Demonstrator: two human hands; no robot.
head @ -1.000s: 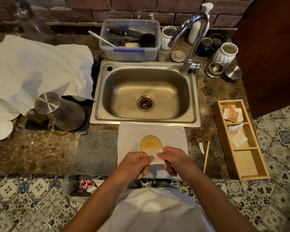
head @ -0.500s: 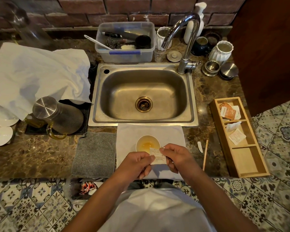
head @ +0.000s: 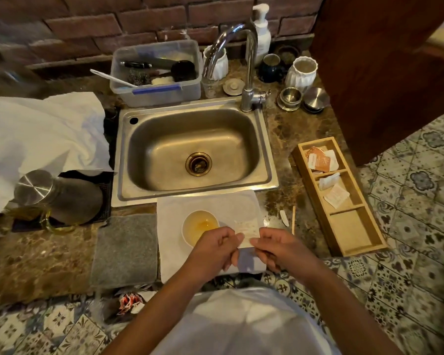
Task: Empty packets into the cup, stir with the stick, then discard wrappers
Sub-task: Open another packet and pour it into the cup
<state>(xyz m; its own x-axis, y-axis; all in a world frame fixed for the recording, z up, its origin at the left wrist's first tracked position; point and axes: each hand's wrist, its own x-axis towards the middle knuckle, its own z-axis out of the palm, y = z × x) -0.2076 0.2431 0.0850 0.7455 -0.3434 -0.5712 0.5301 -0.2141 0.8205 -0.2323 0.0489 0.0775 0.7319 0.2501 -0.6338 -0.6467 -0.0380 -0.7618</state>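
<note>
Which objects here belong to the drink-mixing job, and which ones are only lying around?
Belonging to the job:
white paper packet, pinched between left hand and right hand
round white cup of yellowish liquid
thin wooden stir stick
wooden three-compartment tray with more packets

Only lying around:
steel sink
clear plastic tub of utensils
grey folded cloth
white soap dispenser
</note>
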